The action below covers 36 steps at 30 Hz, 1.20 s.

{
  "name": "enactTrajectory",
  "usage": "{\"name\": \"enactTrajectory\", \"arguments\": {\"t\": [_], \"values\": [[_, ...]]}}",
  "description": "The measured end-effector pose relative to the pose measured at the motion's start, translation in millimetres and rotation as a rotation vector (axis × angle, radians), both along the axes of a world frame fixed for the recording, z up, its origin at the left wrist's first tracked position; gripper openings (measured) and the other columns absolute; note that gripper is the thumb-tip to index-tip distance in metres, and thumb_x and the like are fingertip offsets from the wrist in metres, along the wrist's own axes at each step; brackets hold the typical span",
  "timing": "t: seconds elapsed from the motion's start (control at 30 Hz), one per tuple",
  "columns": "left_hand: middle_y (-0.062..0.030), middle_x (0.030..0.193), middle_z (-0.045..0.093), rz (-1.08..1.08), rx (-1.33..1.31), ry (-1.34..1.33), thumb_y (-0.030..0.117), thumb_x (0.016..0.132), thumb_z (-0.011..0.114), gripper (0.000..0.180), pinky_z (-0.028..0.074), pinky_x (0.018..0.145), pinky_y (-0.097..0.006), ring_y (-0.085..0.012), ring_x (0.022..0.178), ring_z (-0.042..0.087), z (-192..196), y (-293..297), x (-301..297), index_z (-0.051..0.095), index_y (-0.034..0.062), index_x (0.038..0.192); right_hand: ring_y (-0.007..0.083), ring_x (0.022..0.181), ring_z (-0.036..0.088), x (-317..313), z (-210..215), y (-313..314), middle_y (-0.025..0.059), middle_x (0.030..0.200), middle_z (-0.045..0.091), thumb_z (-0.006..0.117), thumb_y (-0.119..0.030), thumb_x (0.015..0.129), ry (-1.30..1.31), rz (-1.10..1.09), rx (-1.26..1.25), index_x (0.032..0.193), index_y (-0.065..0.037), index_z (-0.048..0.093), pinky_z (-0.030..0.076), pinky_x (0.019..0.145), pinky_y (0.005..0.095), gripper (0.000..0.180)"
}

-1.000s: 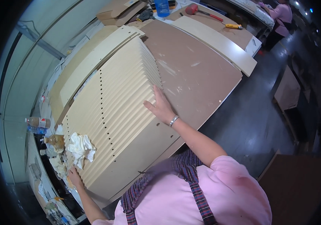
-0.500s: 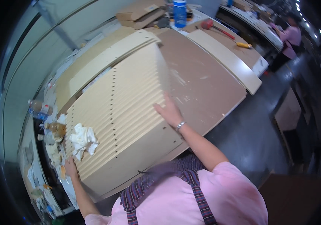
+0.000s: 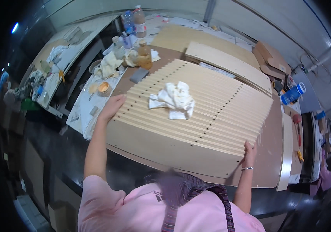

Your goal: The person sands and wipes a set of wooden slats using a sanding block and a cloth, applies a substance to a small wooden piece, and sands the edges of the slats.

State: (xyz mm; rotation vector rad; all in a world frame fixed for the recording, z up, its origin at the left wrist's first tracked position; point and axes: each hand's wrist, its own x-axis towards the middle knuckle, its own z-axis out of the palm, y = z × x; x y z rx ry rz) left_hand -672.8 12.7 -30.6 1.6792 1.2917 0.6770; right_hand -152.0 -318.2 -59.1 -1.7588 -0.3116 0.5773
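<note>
At the left edge of the counter (image 3: 277,127) sits the left hand (image 3: 112,108), fingers laid flat and slightly spread on the near-left corner of the slatted panel (image 3: 212,116), gripping nothing I can make out beyond the edge. Half a second ago that same hand was down at the lower left of the view and the panel ran up and away; now the whole view has swung, so the panel lies broadside across the picture, which I take to mean the person has stepped round or turned, with both hands kept on the piece as if steadying or shifting it. Its long axis runs from lower left to upper right, the slats parallel to that line and 3 rows of small holes crossing them; the plain, unslatted margin faces the person. A crumpled white rag (image 3: 174,99) rests on the slats left of centre, as before. Beyond it, a loose board (image 3: 227,63) lies alongside the far edge. Further right, the right hand (image 3: 249,151) presses open-palmed, fingers together, on the panel's near-right corner, a bracelet at the wrist.
</note>
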Motion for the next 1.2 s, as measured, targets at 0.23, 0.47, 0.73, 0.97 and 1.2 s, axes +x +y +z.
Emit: {"name": "enactTrajectory", "arguments": {"t": [0.23,0.47,0.73,0.97,1.2], "values": [[-0.0152,0.089,0.070,-0.062,0.012,0.106,0.024,0.091,0.059,0.032,0.049,0.075,-0.033,-0.0224,0.081,0.065,17,-9,3,0.064,-0.0031,0.108,0.0016,0.053,0.039,-8,8,9,-0.0042,0.072,0.052,0.072,-0.025,0.082,-0.064,-0.055,-0.078,0.107,-0.009,0.058,0.027,0.043,0.0178,0.032],[-0.0175,0.097,0.070,-0.061,0.112,0.202,0.017,0.088,0.061,0.031,0.049,0.081,-0.033,-0.0248,0.087,0.067,17,-7,11,0.063,-0.0045,0.111,0.0035,0.051,0.040,-12,9,12,-0.0024,0.069,0.054,0.070,-0.022,0.082,-0.110,-0.135,-0.073,0.101,-0.007,0.060,0.028,0.041,0.0206,0.026],[-0.0237,0.104,0.067,-0.167,0.054,0.484,0.030,0.087,0.063,0.041,0.048,0.087,-0.042,-0.0381,0.097,0.064,23,15,1,0.064,-0.0057,0.106,0.0048,0.050,0.041,-16,10,19,-0.0009,0.067,0.054,0.068,-0.020,0.083,-0.141,-0.131,-0.015,0.102,-0.004,0.059,0.028,0.041,0.0220,0.027],[-0.0135,0.075,0.067,-0.628,0.998,1.034,0.013,0.074,0.065,0.008,0.050,0.061,-0.046,-0.0278,0.072,0.065,192,-28,109,0.070,0.0080,0.074,0.0065,0.061,0.045,-22,-10,18,-0.0009,0.075,0.054,0.066,-0.018,0.085,-0.004,-0.007,0.192,0.125,-0.001,0.051,0.035,0.051,0.0246,0.046],[-0.0119,0.086,0.068,-0.946,1.557,1.180,0.016,0.074,0.066,0.014,0.044,0.068,-0.050,-0.0307,0.084,0.064,280,-123,242,0.072,0.0099,0.085,0.0154,0.084,0.061,26,-28,11,0.0105,0.098,0.065,0.066,-0.025,0.086,-0.368,0.102,-0.026,0.123,0.000,0.053,0.050,0.073,0.0290,0.047]]}}
